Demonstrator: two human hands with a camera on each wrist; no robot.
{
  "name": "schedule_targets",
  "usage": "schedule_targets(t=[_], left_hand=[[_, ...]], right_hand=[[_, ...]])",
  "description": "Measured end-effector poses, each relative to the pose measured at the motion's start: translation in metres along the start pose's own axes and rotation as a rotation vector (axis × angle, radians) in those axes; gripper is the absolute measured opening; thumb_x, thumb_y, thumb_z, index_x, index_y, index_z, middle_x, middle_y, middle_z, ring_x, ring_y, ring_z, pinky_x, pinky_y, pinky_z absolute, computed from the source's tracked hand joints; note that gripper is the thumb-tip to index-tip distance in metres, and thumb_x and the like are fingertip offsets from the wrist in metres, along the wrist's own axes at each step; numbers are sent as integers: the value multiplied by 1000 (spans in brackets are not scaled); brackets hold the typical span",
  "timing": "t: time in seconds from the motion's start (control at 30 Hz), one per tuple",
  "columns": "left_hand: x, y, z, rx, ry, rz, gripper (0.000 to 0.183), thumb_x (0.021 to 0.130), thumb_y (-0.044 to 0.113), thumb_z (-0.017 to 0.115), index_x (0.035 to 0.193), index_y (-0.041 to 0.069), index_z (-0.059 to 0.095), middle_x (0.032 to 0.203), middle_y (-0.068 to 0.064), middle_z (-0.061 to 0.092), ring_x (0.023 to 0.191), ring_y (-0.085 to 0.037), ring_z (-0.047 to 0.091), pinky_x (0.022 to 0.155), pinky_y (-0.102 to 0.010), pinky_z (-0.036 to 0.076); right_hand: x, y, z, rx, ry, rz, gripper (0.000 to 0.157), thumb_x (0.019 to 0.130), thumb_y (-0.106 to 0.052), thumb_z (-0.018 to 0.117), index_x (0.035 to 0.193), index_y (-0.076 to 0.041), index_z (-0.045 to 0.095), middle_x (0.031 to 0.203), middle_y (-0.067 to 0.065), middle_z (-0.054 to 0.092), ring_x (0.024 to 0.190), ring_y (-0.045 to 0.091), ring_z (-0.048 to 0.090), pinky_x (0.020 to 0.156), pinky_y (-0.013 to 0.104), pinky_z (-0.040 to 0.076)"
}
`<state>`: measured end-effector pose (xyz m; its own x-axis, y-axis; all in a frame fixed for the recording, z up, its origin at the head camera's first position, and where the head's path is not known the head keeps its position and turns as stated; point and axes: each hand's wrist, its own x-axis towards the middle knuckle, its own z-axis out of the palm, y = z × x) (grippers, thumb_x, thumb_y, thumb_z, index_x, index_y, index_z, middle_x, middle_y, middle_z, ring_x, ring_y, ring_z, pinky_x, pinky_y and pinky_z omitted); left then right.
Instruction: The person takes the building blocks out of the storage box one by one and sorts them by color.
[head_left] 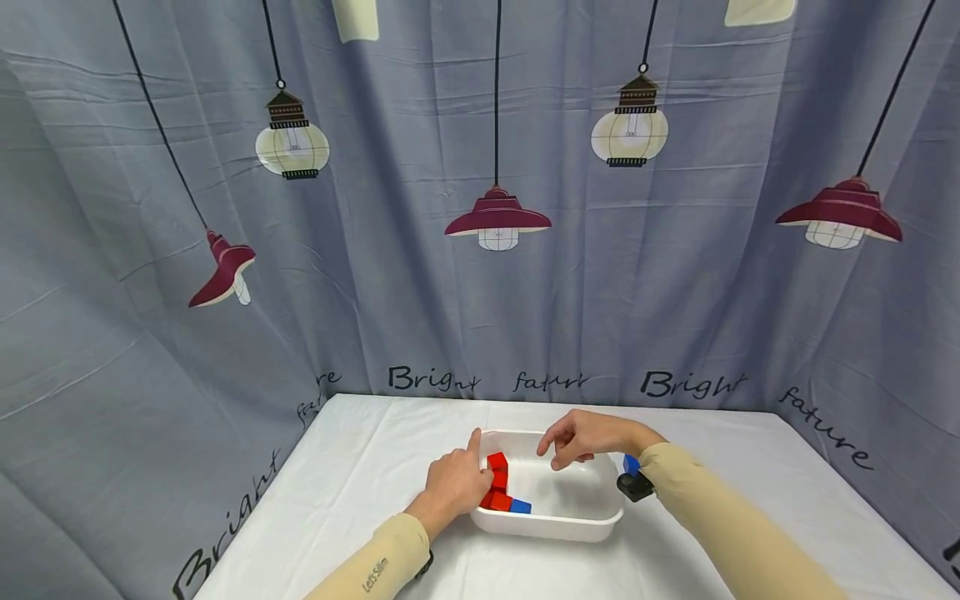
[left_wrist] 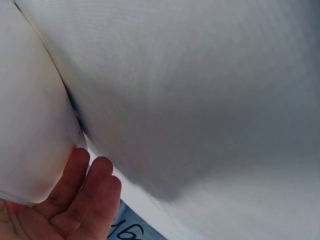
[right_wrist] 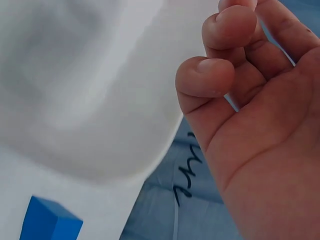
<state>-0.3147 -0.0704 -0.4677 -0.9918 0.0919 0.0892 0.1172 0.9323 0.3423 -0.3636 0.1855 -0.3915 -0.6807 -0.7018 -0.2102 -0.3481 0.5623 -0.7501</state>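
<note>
While the left hand (head_left: 456, 480) grips the near-left side of the bin (head_left: 547, 527) in the head view, thumb over the rim and index finger pointing forward along it, the right hand (head_left: 592, 433) hangs above the bin's far right part, its fingers loosely bent with nothing between them. Just beside the left thumb, inside the bin, red blocks (head_left: 498, 480) stand in a row along the left wall, and a blue block (head_left: 521, 506) lies at the near end of that row, touching the closest red one. The right fingertips are well apart from these. Another blue block (head_left: 631, 464) lies outside the bin, behind the right fingers and beside the wrist, near a dark device (head_left: 635, 486). White cloth (head_left: 405, 433) spreads under the bin, and beyond both hands' fingers hangs a lettered curtain (head_left: 420, 300) with printed lamps (head_left: 498, 218). From the left wrist, three fingers lie against the bin's outer wall, with cloth to their right and a bit of curtain below; the thumb is hidden there. From the right wrist, the curled fingers hold nothing; the bin's corner is to their left, and the outside blue block sits farther down and left.
</note>
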Motion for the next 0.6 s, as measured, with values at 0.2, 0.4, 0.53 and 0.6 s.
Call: schedule_targets(t=[0.2, 0.4, 0.53, 0.6], left_hand=[[-1, -1, 1, 0, 0, -10, 72, 93, 35, 60, 156, 10, 36, 114, -14, 70, 92, -28, 67, 89, -49, 55], [0, -1, 1, -6, -2, -12, 72, 93, 35, 61, 156, 9, 36, 113, -13, 71, 91, -28, 67, 87, -49, 55], [2, 0, 1, -1, 4, -6, 72, 92, 35, 61, 155, 9, 37, 112, -13, 71, 90, -28, 68, 86, -49, 55], [2, 0, 1, 6, 7, -5, 72, 92, 35, 60, 155, 9, 37, 111, -13, 71, 89, -27, 68, 85, -48, 56]], right_hand=[[16, -6, 12, -20, -46, 14, 28, 85, -19, 75, 111, -8, 75, 67, -3, 55, 55, 14, 42, 52, 24, 32], [27, -9, 21, -16, -83, 24, 28, 84, -15, 75, 111, -6, 75, 66, -4, 55, 56, 16, 41, 52, 26, 31], [33, -5, 26, -18, -101, 29, 25, 84, -15, 76, 108, -9, 76, 64, -4, 55, 56, 16, 41, 52, 27, 31], [36, -3, 29, -23, -105, 41, 23, 84, -16, 76, 106, -10, 76, 64, -4, 55, 57, 16, 42, 53, 27, 31]])
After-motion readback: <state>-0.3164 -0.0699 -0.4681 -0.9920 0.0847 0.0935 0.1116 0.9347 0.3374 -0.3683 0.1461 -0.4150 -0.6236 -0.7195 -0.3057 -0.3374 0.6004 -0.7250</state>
